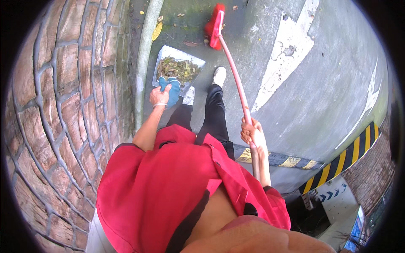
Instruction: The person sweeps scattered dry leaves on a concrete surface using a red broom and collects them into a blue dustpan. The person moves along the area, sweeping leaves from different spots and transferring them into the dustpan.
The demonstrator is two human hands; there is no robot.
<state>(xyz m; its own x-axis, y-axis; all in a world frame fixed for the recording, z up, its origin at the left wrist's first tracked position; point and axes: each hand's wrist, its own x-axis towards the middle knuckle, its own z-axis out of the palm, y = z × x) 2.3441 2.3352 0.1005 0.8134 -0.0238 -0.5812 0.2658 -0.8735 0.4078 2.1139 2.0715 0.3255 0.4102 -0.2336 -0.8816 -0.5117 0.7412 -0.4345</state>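
My right hand (252, 134) is wrapped round the pinkish handle of a broom (237, 78). Its red head (217, 27) rests on the pavement ahead, blurred at the left side. My left hand (159, 96) is closed on a blue cloth (173, 93), which may be a glove, at the near edge of a pale plastic dustpan (179, 53). Dry leaves and debris (180, 69) fill much of the pan. Whether a handle sits inside the blue cloth is hidden.
A brick wall (67, 84) rises on the left, with a pale curb (145, 55) along its foot. A yellow leaf (157, 31) lies beside the curb. White arrow paint (278, 59) marks the pavement. Yellow-and-black striped edging (341, 162) runs at the right. My white shoes (219, 76) stand near the dustpan.
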